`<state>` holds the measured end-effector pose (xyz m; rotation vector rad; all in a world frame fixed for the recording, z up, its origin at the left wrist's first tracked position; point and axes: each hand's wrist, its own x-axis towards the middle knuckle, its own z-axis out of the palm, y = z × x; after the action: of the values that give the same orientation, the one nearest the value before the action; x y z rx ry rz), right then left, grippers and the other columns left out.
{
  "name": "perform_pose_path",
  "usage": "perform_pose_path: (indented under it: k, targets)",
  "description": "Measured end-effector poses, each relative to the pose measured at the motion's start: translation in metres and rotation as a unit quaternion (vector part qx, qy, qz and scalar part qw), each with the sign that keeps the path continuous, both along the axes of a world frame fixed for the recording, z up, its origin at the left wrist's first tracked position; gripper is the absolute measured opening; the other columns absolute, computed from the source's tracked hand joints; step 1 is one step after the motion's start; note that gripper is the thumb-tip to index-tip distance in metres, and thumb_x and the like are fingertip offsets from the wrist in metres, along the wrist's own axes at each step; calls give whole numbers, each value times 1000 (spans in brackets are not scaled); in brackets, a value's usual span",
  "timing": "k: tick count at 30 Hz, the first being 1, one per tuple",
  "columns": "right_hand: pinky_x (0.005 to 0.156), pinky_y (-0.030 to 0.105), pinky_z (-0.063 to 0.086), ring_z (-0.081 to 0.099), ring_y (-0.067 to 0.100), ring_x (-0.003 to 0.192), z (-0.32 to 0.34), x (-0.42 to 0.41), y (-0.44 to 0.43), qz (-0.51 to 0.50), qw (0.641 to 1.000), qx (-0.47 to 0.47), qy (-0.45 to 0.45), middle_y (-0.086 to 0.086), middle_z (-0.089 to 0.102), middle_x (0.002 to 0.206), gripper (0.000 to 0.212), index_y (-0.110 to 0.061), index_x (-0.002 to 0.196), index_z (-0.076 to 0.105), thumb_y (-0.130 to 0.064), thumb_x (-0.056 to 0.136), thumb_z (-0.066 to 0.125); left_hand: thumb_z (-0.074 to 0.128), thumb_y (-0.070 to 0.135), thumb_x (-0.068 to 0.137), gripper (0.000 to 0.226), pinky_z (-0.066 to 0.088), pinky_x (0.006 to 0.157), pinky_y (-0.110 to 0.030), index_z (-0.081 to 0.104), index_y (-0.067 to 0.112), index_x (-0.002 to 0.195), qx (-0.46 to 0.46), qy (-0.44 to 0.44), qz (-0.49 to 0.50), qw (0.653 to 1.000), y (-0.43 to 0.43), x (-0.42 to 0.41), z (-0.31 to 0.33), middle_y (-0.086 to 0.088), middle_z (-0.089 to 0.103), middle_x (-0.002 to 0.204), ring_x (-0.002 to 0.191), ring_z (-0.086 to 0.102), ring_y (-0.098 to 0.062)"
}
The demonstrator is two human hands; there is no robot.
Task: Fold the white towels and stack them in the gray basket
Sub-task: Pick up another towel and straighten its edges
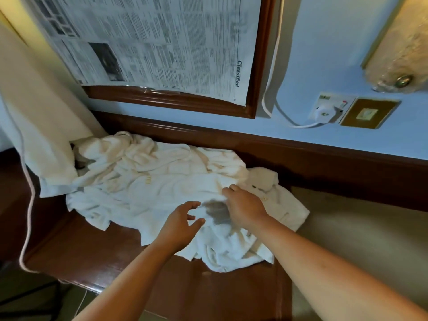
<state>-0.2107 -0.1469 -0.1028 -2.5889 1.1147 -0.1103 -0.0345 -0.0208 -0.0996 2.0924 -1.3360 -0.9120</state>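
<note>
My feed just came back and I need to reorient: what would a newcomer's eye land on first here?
A rumpled heap of white towels sprawls across the dark wooden counter at centre. Over its near edge the left grip hovers with fingers spread, and the right grip rests on the cloth. Above, a newspaper fills a wooden frame on the wall.

white towels, unfolded, crumpled in a loose overlapping heap, spread across dark wooden table, reaching past its right edge
</note>
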Motion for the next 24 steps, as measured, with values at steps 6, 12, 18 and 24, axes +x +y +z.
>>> perform_pose_path:
  k: [6, 12, 18, 24]
  targets:
    - [68, 22, 37, 49, 14, 80, 127, 1, -34, -16, 928, -96, -358, 0, 52, 93, 5, -10, 98, 56, -12, 100, 52, 66, 44, 89, 77, 35, 107, -51, 29, 31, 155, -128, -171, 54, 975, -62, -9, 57, -1, 42, 151, 134, 40, -31]
    - [60, 9, 34, 49, 2, 70, 313, 6, -84, -51, 874, -180, -450, 0, 58, 84, 9, -7, 97, 59, -16, 100, 56, 59, 19, 93, 12, 45, 70, -39, 58, 20, 104, -327, -155, 108, 926, -123, 25, 241, -2, 66, 92, 85, 59, -27]
    - [80, 44, 62, 67, 24, 92, 466, -1, -87, -44, 837, -39, -544, 2, 64, 99, 11, -22, 104, 60, -16, 101, 51, 59, 9, 91, 9, 36, 61, -31, 60, 17, 88, -482, -206, 103, 845, -124, 23, 459, 3, 60, 76, 80, 59, -25]
    - [96, 41, 54, 57, 27, 119, 601, -50, -33, 75, 843, -26, -533, 7, 50, 134, 63, -24, 138, 37, -49, 88, 67, 56, 15, 93, 10, 50, 78, -38, 64, 11, 96, -584, -276, 120, 754, -100, -39, 645, -12, 70, 99, 96, 64, -33]
